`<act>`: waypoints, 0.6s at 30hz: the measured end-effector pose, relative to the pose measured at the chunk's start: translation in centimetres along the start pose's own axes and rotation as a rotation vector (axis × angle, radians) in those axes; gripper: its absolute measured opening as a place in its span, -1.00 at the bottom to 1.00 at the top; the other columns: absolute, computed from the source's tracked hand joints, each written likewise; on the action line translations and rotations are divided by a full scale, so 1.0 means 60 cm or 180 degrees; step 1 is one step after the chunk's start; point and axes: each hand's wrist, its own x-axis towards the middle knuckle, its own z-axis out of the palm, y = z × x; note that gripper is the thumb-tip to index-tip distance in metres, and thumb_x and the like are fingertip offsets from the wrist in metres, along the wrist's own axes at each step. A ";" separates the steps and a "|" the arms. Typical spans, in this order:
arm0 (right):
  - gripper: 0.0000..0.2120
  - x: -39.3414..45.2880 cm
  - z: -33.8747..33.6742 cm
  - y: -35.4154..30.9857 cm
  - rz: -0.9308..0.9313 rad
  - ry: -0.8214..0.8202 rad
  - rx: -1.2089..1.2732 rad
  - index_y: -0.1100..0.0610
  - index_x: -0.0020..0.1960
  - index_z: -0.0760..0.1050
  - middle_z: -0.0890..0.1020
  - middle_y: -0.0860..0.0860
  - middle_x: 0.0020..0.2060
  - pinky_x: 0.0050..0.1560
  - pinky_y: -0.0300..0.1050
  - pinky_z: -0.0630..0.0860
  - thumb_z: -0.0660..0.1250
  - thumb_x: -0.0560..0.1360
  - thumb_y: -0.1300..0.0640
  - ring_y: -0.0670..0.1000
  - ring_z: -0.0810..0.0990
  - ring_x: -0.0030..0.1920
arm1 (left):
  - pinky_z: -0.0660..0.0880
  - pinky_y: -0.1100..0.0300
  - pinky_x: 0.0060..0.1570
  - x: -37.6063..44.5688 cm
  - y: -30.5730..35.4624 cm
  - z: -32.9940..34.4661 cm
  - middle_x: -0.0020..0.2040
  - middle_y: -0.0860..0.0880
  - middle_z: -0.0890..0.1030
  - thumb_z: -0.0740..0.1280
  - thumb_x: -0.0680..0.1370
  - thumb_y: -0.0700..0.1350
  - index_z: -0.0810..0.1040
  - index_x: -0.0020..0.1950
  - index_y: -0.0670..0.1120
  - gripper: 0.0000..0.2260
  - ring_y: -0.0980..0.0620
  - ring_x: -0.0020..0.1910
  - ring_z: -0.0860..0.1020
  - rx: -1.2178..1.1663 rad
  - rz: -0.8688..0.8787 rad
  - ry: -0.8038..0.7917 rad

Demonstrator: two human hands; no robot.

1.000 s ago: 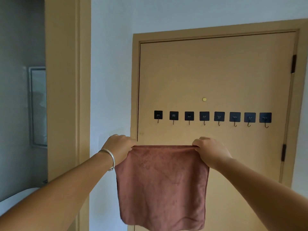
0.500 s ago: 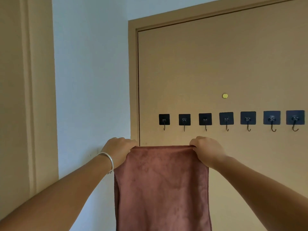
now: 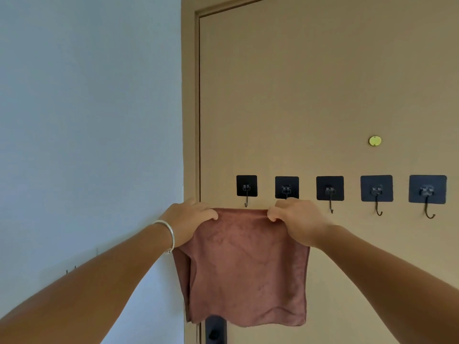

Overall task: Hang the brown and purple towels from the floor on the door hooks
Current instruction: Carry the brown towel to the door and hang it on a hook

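While both arms reach forward from the bottom corners of the head view, a brown towel [image 3: 244, 269] hangs stretched between the two hands in front of a tan door [image 3: 310, 95]. At the left, the left hand [image 3: 190, 220] has its fingers curled over the towel's top left corner, pinching the cloth; a thin silver bracelet [image 3: 169, 234] circles that wrist. At the right, the right hand [image 3: 296, 219] grips the top right corner the same way — fingers folded tight round the edge. Taut along its top edge, the towel falls in a rough square, its lower edge overlapping a dark door handle plate [image 3: 215, 330].

A row of five black square hooks [image 3: 329, 188] crosses the door just above the hands. The towel's top edge sits just under the two leftmost hooks, and the right hand's knuckles cover the lower part of the second one. Whether the cloth touches any hook cannot be told. A small yellow-green disc [image 3: 375, 140] sits higher on the door. To the left of the door frame is a pale blue-grey wall [image 3: 87, 120].
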 end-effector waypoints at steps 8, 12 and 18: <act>-0.40 0.065 0.024 0.001 0.0552 -0.0280 -0.0299 -0.13 0.49 0.12 0.46 0.03 0.04 -0.26 -0.07 0.30 0.07 0.54 0.30 0.12 0.52 -0.04 | 0.34 0.17 0.03 0.102 -0.018 0.032 0.19 -0.03 0.40 -0.10 0.53 0.14 0.24 0.48 0.09 -0.47 -0.05 0.14 0.41 0.0071 -0.0031 -0.0047; -0.43 0.103 0.027 0.003 0.0880 -0.0414 -0.0446 -0.08 0.44 0.16 0.48 0.04 0.02 -0.27 -0.06 0.32 0.13 0.51 0.31 0.13 0.54 -0.06 | 0.37 0.13 0.07 0.152 -0.034 0.058 0.25 -0.04 0.39 0.10 0.60 0.04 0.20 0.50 0.13 -0.55 -0.05 0.17 0.41 0.0163 0.0028 0.0063; -0.34 0.120 0.041 0.009 0.0332 -0.0123 -0.0550 -0.16 0.49 0.03 0.45 0.03 -0.01 -0.25 -0.03 0.31 0.13 0.52 0.29 0.09 0.45 -0.12 | 0.25 0.22 -0.17 0.183 -0.051 0.116 -0.11 0.11 0.31 0.05 0.58 0.30 0.44 0.11 0.12 -0.67 0.09 -0.18 0.32 -0.0245 -0.0281 0.0386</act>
